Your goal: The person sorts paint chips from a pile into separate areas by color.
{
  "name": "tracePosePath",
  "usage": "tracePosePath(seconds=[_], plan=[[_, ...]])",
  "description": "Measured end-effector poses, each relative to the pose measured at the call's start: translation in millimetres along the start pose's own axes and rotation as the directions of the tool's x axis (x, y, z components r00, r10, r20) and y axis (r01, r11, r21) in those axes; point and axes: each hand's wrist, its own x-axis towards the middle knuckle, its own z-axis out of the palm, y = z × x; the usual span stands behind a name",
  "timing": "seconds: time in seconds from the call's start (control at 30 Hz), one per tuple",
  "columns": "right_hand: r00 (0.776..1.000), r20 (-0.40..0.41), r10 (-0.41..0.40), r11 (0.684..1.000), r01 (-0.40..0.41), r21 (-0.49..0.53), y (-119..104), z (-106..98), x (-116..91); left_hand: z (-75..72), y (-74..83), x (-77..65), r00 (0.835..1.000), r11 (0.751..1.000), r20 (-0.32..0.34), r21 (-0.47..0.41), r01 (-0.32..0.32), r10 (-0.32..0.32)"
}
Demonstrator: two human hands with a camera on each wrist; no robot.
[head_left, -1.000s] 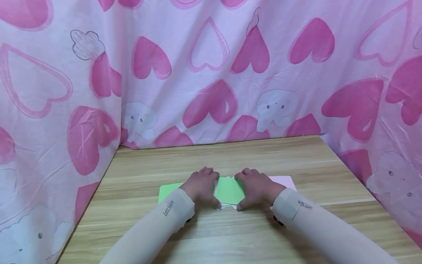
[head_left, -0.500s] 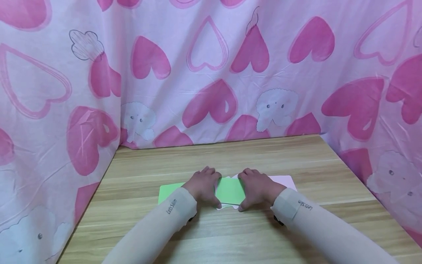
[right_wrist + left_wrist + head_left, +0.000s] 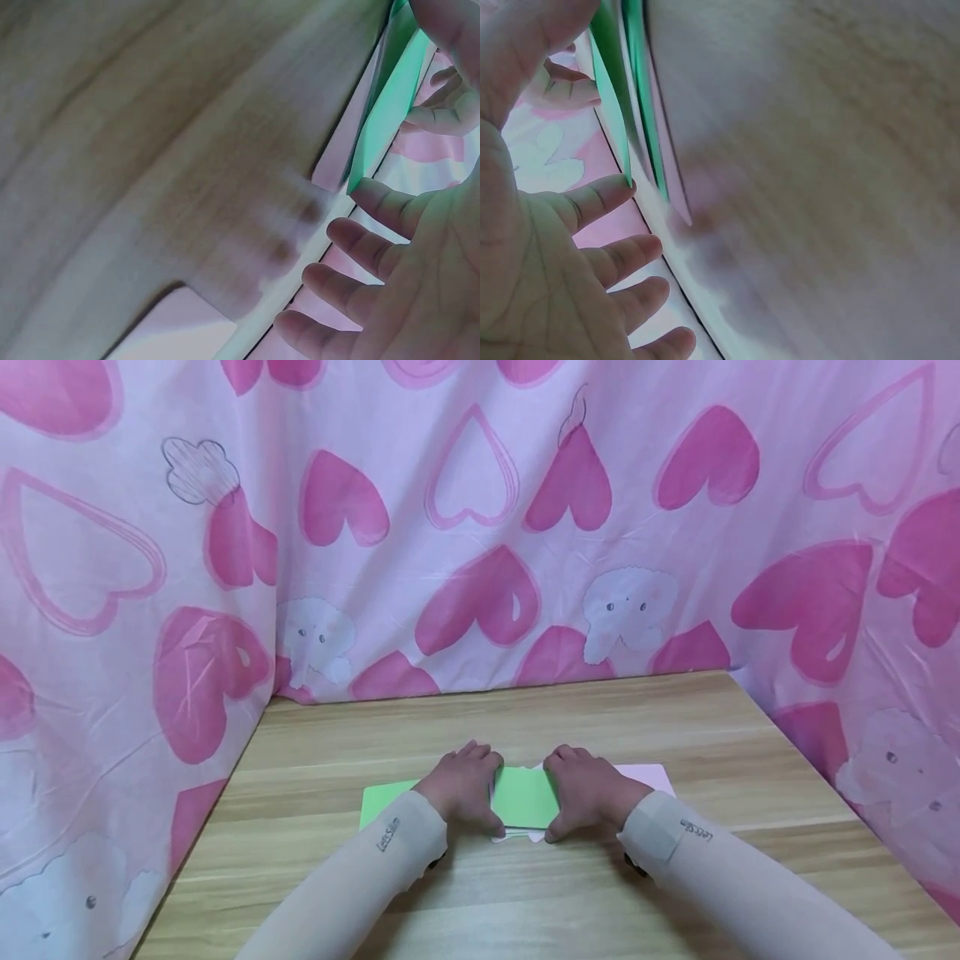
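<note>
Top green card (image 3: 527, 797) lies just below the centre of the head view, above a fan of thin layers, with one hand at each end. Left hand (image 3: 461, 785) pinches its left end, thumb at the near edge, forefinger at the far corner; right hand (image 3: 592, 789) does the same at the right end. Hands apart, card bridging them; the remaining fingers lie spread and bear nothing.

Side green card (image 3: 386, 797) shows at centre left, partly behind the left sleeve (image 3: 330, 893); pale pink card (image 3: 647, 772) shows right of the right hand. Both lie on the wooden table (image 3: 487, 910).

Wrist views: the top card bows slightly, its corners clear of the pink layer (image 3: 341, 154) below. Number of layers: unclear. Whether the thumbs also catch the lower ones: cannot tell.

Judgement: step in hand appears to be squaring or taking up the stack by its ends. Best done with light, equal pressure from both sides, since more squeeze would deepen the bow and could spring the card loose. Tap the ragged near edges level against the thumbs; keep the side cards out of the grip.
</note>
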Motion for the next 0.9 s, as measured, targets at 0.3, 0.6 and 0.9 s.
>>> tracePosePath(seconds=[0.3, 0.6, 0.9], plan=[[1.000, 0.011, -0.019, 0.999, 0.019, 0.031, -14.3, 2.0, 0.6, -0.9, -5.4, -22.1, 0.999, 0.999, -0.039, -0.034, 0.028, -0.029], [0.998, -0.027, -0.059, 0.997, 0.060, 0.043, -33.7, -2.0, 10.1, -9.9, -22.7, -40.1, 0.997, 0.997, -0.054, -0.061, 0.052, -0.055], [0.988, -0.046, -0.147, 0.989, 0.148, 0.021, -59.4, -7.1, 23.5, -16.5, -47.8, -60.9, 0.992, 0.994, -0.083, -0.074, 0.086, -0.092]])
